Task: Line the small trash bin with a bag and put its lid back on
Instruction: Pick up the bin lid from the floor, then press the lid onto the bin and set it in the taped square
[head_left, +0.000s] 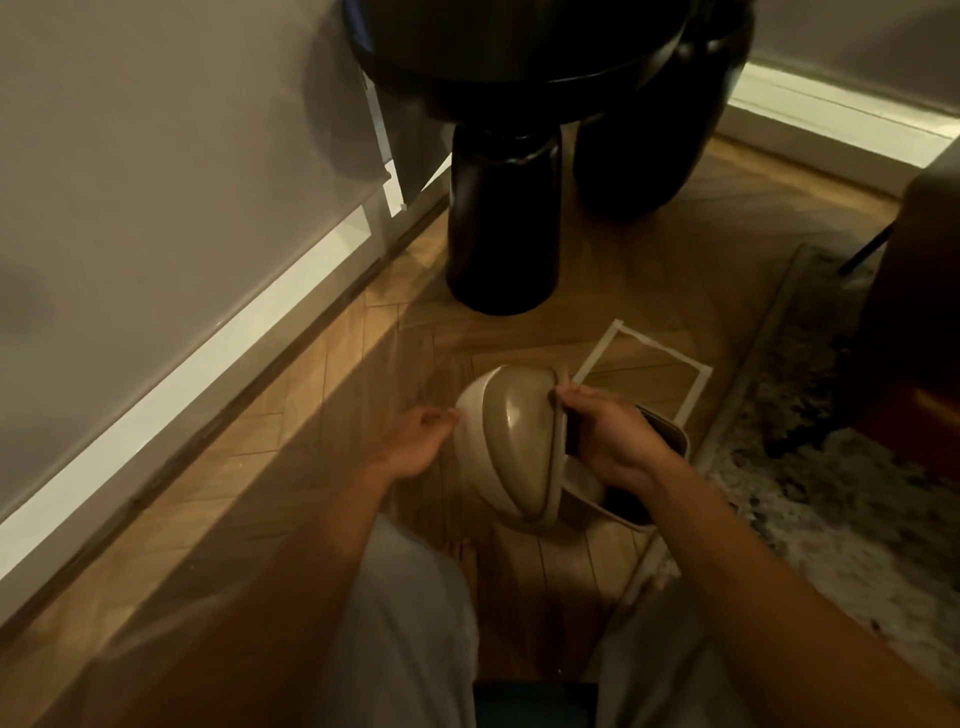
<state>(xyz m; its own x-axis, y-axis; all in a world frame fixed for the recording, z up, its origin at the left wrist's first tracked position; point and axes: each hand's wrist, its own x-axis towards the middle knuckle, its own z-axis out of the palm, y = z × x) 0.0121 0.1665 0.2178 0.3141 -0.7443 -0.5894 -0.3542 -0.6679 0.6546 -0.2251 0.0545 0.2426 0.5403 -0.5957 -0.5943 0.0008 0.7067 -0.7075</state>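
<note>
Head view: herringbone floor (dim room)

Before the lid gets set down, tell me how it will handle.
The lid looks like thin moulded plastic, so probably stiff and light: the right hand holds it tilted by one edge alone. Its domed top shines, so it may be slippery and could rock if laid dome-down. The darker centre panel may be a swing flap that could move when pushed.
</note>
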